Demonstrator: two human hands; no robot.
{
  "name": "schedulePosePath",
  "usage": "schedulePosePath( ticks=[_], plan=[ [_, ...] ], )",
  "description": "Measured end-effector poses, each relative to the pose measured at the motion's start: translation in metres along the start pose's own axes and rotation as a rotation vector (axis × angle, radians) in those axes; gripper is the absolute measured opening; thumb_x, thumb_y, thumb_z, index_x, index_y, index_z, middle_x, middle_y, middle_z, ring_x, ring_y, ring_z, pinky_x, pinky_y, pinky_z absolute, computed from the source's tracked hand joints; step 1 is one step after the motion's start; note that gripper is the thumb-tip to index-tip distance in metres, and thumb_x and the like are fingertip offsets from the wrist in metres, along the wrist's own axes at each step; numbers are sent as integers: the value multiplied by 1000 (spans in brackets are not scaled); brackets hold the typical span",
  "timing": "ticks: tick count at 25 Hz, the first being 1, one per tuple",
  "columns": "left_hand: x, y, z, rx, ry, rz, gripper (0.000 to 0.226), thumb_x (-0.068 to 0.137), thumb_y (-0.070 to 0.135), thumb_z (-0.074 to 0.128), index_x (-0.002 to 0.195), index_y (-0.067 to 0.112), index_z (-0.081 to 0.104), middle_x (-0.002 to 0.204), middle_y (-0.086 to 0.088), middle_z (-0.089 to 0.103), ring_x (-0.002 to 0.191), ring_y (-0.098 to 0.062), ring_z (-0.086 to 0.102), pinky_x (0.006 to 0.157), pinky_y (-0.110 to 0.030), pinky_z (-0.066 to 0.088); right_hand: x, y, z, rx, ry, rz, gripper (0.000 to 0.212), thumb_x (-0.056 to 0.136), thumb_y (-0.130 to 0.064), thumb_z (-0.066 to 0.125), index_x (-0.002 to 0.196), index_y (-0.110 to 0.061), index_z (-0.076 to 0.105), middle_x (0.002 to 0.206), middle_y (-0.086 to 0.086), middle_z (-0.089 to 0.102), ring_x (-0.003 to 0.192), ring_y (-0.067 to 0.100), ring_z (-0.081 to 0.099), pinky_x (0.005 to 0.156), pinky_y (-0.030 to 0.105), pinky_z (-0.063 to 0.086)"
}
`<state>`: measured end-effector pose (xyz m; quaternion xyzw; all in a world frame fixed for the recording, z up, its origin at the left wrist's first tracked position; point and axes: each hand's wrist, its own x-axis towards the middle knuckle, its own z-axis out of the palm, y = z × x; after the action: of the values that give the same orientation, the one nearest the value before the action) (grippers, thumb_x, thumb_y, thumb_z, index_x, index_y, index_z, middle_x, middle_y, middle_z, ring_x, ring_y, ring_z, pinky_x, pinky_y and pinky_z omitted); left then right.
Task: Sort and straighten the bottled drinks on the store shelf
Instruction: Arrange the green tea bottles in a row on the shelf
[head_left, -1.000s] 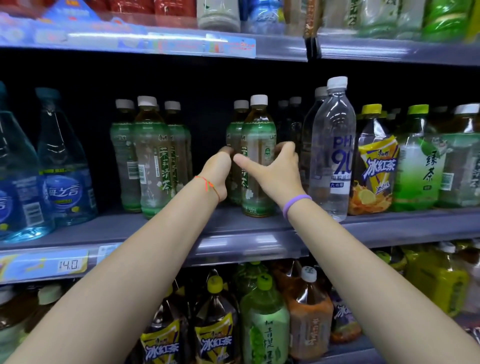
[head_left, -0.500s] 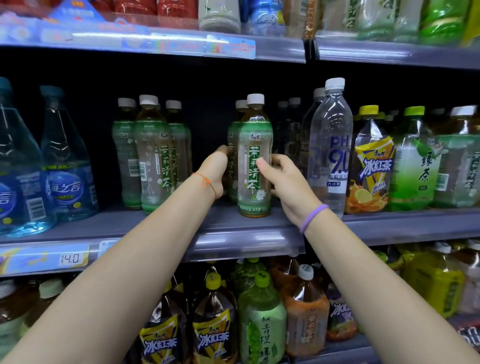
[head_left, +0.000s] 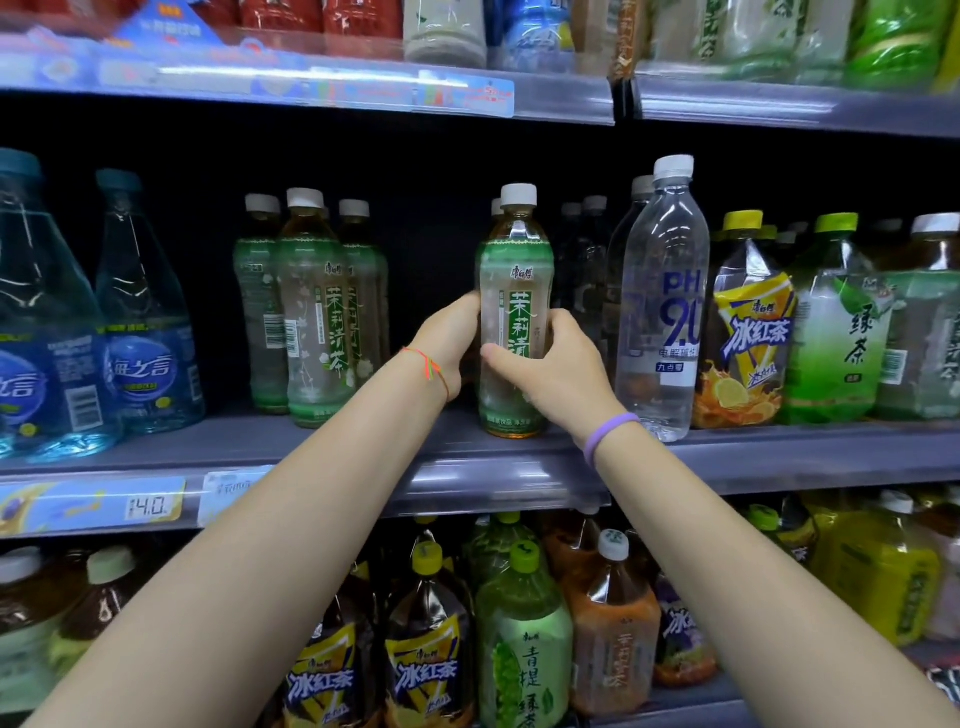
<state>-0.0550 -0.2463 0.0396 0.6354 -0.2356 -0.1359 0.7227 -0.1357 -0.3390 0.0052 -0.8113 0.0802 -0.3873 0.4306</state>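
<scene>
Head view. Jasmine tea bottle (head_left: 515, 312) stands upright at the front edge of the middle shelf (head_left: 322, 447), white cap up, long axis vertical, green label strip facing the camera. Base appears to rest on the shelf board; contact not fully certain from this angle.

Left hand (head_left: 445, 345) wraps the bottle's left flank at mid-height; its fingers go round behind the bottle and are hidden. Right hand (head_left: 558, 364) grips the right flank slightly lower, thumb (head_left: 506, 358) laid across the front of the label, fingers (head_left: 563, 325) curled round the side. Both hands are closed on the bottle, one on each side of its axis. Neither is clearly nearer; the right covers more of the front.

A second white cap shows just behind the held bottle, so it fronts a short file. To the left, well apart across a dark gap, stands a cluster of matching tea bottles (head_left: 311, 312). Just beside on the right stands a clear water bottle (head_left: 662, 301), close to the right hand's knuckles.

Judgement: label already faces out, so the step in hand looks like final squaring. Any shift toward the matching cluster would run leftward along the shelf, axis kept vertical. Risk: knuckles brushing the water bottle on release.
</scene>
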Motion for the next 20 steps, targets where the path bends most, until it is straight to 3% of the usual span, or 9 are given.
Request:
schedulePosePath(
  ticks=[3,7,9,11,12,14,16,18,20],
  plan=[
    [1,-1,2,-6,33,-8,28,97,31,50,90,17,73,87,-4,75,85,-22,70,78,-32,57,-1,-1,6,-58,61,-20,45,75,-43,73,108,-20,52,108,0,61,97,15,60,82,35,54],
    [3,-2,0,-3,47,-45,27,96,30,49,87,19,71,88,-4,73,91,-23,68,88,-36,55,-2,-6,8,-115,90,-31,49,77,-41,71,116,-21,50,109,-1,59,101,20,59,87,39,53],
    [-1,-3,-1,-14,93,-37,22,94,25,49,85,18,68,84,-3,70,86,-22,65,84,-34,54,-7,-9,12,-190,157,-59,71,77,-41,70,137,-18,39,122,3,54,114,25,53,98,44,46],
    [-3,-5,-8,-15,261,94,16,90,15,50,84,16,65,85,-5,67,82,-22,63,79,-33,53,-19,-18,22,-291,351,-168,94,77,-42,69,152,-11,21,135,10,42,126,28,41,106,44,37],
    [-5,-5,-14,-17,355,196,17,89,10,50,84,17,65,84,-4,66,77,-21,63,76,-33,53,-26,-26,28,-302,455,-269,94,77,-40,69,152,-6,22,138,12,40,129,29,39,107,43,36],
    [-20,2,-30,-12,435,421,27,87,4,46,79,21,65,76,0,63,62,-15,59,66,-32,52,-34,-43,43,-280,571,-477,80,77,-29,68,145,-2,35,137,15,44,128,30,42,107,42,36],
    [-36,11,-53,88,481,659,29,83,3,46,74,24,64,72,4,61,60,-13,57,64,-33,51,-34,-59,61,-240,576,-602,60,77,-16,64,133,-2,49,128,15,51,121,30,48,104,40,39],
    [-50,18,-79,266,588,917,23,78,2,48,84,17,65,91,-1,57,73,-9,54,76,-24,49,-32,-70,82,-147,467,-627,35,79,-7,59,114,-5,59,109,9,58,101,24,55,90,38,46],
    [-51,19,-100,428,730,1050,31,75,3,51,105,4,60,110,-12,49,94,-18,53,90,-23,42,-28,-74,96,-54,263,-460,18,84,-6,56,101,-9,61,89,1,60,80,15,55,74,33,48]
  ],
)
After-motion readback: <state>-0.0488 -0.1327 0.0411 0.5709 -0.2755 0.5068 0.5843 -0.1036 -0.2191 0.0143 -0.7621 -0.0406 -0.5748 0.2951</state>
